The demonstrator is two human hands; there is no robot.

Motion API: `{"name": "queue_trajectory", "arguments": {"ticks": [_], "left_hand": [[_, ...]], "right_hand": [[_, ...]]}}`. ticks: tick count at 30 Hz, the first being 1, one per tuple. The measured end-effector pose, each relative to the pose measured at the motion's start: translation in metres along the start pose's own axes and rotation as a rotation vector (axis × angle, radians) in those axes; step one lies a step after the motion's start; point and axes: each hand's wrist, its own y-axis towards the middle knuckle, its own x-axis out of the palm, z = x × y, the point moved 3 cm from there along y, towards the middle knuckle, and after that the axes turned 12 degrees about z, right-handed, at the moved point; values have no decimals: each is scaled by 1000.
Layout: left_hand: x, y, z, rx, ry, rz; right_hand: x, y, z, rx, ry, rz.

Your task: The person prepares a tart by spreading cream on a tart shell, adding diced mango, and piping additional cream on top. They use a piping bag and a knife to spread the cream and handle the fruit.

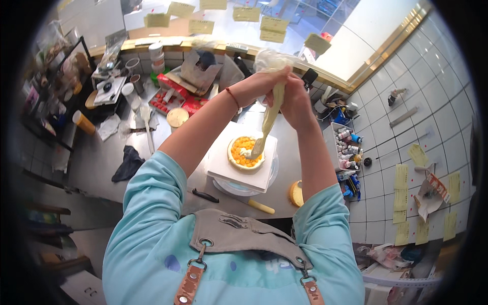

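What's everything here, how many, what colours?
Counter: 1, grey, middle
Turntable: 1, pale, on the counter
Board: 1, white, on the turntable
Cake: 1, orange and pale, on the board
Piping bag: 1, clear with pale cream, over the cake
Handles: 2, black and cream, front
Strawberries: several, red, back left
Cloth: 1, dark, left
Bottles: many, mixed, right
Notes: many, yellow, back and right
Shelf clutter: too blurred to count, mixed, far left
Apron: 1, grey, chest
Sleeves: 2, light blue, lower left and right
Left hand: 1, bare, round the piping bag
Right hand: 1, bare, round it too
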Motion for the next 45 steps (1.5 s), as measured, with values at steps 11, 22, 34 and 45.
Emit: {"name": "queue_trajectory", "arguments": {"ticks": [11,22,34,45], "left_hand": [[5,39,-60,-353,-551,488],[-38,113,-137,80,-26,806],[-79,145,-31,347,1042,935],[14,122,53,1116,1138,787]], "right_hand": [[-13,10,82,103,-140,438],[-5,-50,109,93,-149,440],[11,-69,72,-48,-121,291],[-31,-83,97,-92,-624,362]]}}
